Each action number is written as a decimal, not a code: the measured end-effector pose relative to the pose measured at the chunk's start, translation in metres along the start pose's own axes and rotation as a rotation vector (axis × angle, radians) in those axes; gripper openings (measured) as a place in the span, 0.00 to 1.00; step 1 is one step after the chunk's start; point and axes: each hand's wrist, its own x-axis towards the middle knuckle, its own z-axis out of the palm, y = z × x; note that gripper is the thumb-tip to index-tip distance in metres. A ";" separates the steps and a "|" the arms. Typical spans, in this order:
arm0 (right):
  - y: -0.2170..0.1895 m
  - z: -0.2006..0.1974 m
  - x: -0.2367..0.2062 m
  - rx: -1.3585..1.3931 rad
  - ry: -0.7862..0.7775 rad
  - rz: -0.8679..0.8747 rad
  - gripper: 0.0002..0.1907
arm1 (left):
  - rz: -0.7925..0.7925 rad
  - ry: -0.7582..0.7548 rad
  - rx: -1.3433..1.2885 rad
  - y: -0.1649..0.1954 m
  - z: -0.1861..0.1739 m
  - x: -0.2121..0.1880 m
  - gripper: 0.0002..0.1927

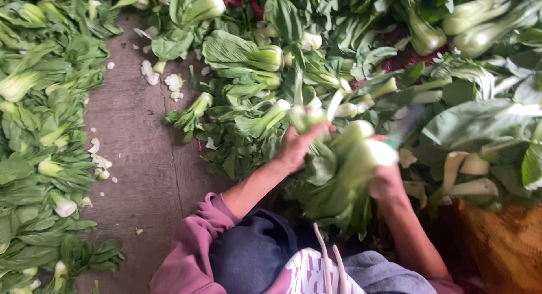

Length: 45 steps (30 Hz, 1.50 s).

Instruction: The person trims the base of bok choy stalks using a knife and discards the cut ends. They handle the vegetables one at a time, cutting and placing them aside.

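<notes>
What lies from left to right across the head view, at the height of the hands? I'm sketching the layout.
Row of greens → bare concrete floor → left hand, gripping one bunch → right hand, gripping a pale-stemmed bunch → big heap of greens.

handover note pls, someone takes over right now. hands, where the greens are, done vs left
Left hand: gripping a bok choy head by its pale stem end.
Right hand: closed around a larger bok choy bunch, white base up, leaves hanging toward the lap.
Greens: big heap ahead and to the right, second spread along the left; bare concrete floor between, with cut stem scraps.
Done: some trimming, judging by scraps.
Left: can't tell which pile is finished.
</notes>
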 end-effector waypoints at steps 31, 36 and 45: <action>-0.140 0.075 -0.006 -1.018 -0.099 -0.405 0.50 | 0.219 -0.133 0.966 0.135 -0.042 0.061 0.56; -0.160 0.130 0.003 -1.354 -0.136 -0.474 0.44 | 0.497 -0.344 0.672 0.133 0.015 0.017 0.59; -0.162 0.156 -0.013 -1.600 -0.068 -0.379 0.43 | 0.658 -0.280 0.958 0.126 0.047 -0.015 0.48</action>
